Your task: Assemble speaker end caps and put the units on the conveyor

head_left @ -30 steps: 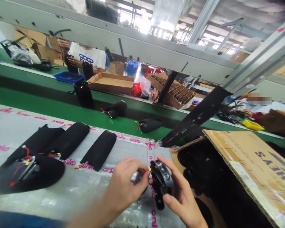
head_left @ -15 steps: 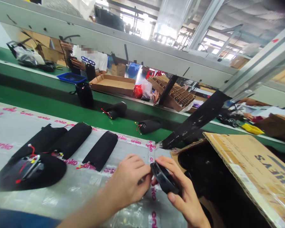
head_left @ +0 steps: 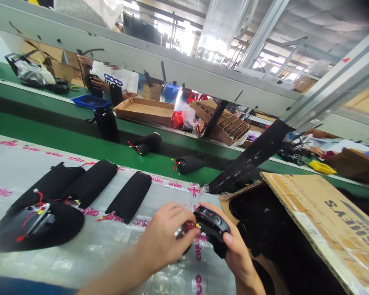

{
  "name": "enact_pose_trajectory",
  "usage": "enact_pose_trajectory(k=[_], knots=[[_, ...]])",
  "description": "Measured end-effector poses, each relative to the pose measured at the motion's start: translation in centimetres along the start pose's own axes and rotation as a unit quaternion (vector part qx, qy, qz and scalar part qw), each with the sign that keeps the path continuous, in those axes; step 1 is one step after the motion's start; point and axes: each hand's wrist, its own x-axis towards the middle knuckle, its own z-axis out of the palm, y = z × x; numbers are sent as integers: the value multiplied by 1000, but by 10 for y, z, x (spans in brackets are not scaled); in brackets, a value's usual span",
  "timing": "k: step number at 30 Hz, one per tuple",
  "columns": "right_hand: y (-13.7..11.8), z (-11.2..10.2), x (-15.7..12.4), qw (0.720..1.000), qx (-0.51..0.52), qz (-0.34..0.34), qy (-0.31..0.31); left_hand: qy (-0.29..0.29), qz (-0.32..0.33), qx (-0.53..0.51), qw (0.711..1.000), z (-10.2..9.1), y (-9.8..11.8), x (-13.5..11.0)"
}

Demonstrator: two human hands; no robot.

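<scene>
My left hand [head_left: 169, 231] is closed, pinching a red wire lead [head_left: 190, 226] with a small yellow-and-white connector at its end. A shiny rounded part [head_left: 180, 232] shows under its fingers, mostly hidden. Beside it, my right hand [head_left: 238, 250] grips a black round plastic housing [head_left: 213, 223], thumb on its rim. The rim has small holes, and a blocky black piece juts out below. The connector is close against the housing's left side; whether they touch, I cannot tell. Left of my hands lies a black fabric-covered shell [head_left: 130, 196] with a wire lead at its lower end.
More black shells [head_left: 94, 182] and a larger black piece with wires [head_left: 64, 223] lie on the plastic-covered table [head_left: 117, 256]. An open cardboard box [head_left: 320, 217] of black parts stands at right. Beyond runs a green conveyor [head_left: 61, 123]; across it a co-worker [head_left: 121, 82] holds a black item.
My right hand has turned the black housing so its rim and holes face me more. The red wire and yellow connector now show at my left fingertips.
</scene>
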Motion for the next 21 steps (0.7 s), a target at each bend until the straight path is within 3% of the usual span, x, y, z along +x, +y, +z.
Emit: enact_pose_trajectory(k=[4,8,15,21], knots=[[-13,3,0,999,-32,-7,-7,2,2,11,1000,1,-1,0],[-24,16,-4,995,-83,-44,36,28,1,43,999,6,-1,-1],[-20,31,-6,996,-47,-24,72,38,-30,51,998,8,-1,-4],[-11,42,-5,995,-25,-19,99,3,54,76,996,3,-1,-2]])
